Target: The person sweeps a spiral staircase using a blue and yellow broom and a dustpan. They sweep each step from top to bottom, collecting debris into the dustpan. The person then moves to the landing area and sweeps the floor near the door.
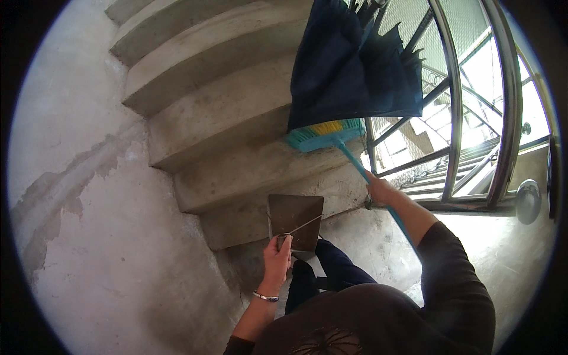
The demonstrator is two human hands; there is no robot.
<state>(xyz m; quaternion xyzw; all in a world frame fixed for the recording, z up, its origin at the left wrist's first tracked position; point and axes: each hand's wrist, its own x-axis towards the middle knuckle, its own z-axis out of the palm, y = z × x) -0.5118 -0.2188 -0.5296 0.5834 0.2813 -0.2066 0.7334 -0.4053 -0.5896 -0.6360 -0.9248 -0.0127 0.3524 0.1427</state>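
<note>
My left hand point(278, 262), with a bracelet at the wrist, grips the handle of a dustpan point(296, 217). The pan hangs in front of my legs, over the lower steps, and its inside looks brown. My right hand point(382, 190) is closed around the blue-green handle of a broom point(326, 136). The broom's head, with green and yellow bristles, lies on a concrete step point(248, 155) near the railing. Dark blue cloth point(350, 75), jagged along its upper edge, hangs by the railing and hides part of the bristles and of the steps behind.
Curved concrete stairs point(222, 102) rise ahead and to the left, beside a plastered wall point(106, 213) with peeling patches. A metal railing point(452, 102) with wire mesh stands on the right, ending near a rounded metal knob point(528, 202). Bright light comes through beyond it.
</note>
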